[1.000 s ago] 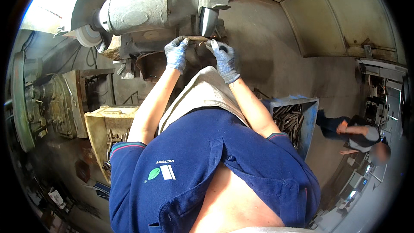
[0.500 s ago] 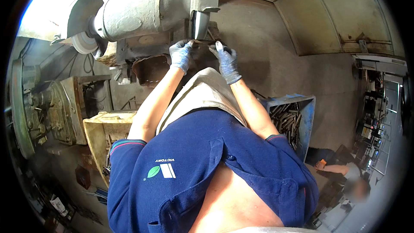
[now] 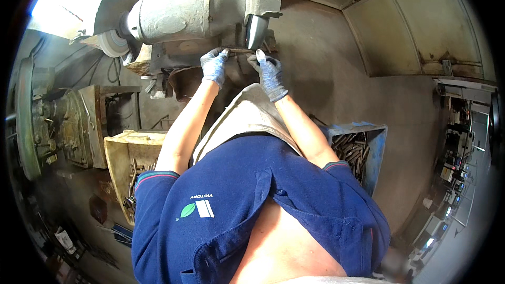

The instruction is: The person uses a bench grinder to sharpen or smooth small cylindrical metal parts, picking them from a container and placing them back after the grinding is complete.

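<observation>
My left hand (image 3: 214, 67) and my right hand (image 3: 271, 78), both in blue-grey work gloves, pinch a thin dark metal rod (image 3: 241, 50) near its two ends. It lies roughly crosswise just under the right wheel (image 3: 257, 32) of a grey bench grinder (image 3: 176, 17). From this view I cannot tell whether rod and wheel touch. Closed fingertips of the left hand grip one end, left of the wheel. At the other end, my right thumb points up along the wheel's lower edge.
A pale grinding wheel (image 3: 112, 43) sits at the grinder's left end. By my left arm stands a yellowish bin (image 3: 118, 152) with metal pieces; by my right elbow, a blue bin (image 3: 376, 152) of metal rods. Another machine (image 3: 66, 126) stands far left.
The grinder has shifted right in view, while both hands have moved slightly left, so they sit further left relative to the wheel. A co-worker's arm at lower right has gone from view.
</observation>
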`<state>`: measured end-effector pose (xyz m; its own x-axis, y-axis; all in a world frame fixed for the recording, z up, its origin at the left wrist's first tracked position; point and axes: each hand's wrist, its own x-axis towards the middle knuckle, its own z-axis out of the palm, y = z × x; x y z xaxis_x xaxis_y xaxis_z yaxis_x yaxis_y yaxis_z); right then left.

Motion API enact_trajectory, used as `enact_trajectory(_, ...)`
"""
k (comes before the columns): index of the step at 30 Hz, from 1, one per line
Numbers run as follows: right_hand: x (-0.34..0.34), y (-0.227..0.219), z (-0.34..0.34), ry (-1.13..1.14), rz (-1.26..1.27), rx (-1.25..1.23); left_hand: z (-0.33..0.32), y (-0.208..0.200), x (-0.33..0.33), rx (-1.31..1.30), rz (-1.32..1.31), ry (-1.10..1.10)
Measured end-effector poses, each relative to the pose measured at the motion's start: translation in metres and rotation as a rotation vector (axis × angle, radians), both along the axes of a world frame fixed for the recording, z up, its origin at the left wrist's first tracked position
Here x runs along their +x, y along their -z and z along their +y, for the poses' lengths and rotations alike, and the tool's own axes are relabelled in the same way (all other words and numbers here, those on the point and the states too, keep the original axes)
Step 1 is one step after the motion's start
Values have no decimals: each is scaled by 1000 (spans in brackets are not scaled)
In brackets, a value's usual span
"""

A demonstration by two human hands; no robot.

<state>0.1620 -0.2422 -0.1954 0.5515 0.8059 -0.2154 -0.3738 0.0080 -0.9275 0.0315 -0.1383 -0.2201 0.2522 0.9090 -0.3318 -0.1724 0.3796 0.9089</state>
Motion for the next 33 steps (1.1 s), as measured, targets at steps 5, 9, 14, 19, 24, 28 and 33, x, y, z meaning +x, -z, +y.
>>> enact_trajectory(5,-10,-22,-9,-68,-50,176,-10,-18,-21,74,-67,34)
enact_trajectory(9,-8,-45,-39,-116,-700,254,-41,-55,-44,113,-117,113)
enact_trajectory(14,-11,-79,-66,-128,-912,348,-63,-93,-57,239,-116,195)
enact_trajectory(19,-12,-94,-71,-134,-955,393,-71,-120,-62,311,-100,201)
enact_trajectory(24,-11,-102,-70,-132,-1003,405,-70,-123,-63,308,-77,208)
enact_trajectory(28,-12,-106,-71,-128,-963,373,-69,-119,-60,284,-64,180)
enact_trajectory(33,-8,-97,-67,-123,-946,396,-63,-119,-55,216,-115,193)
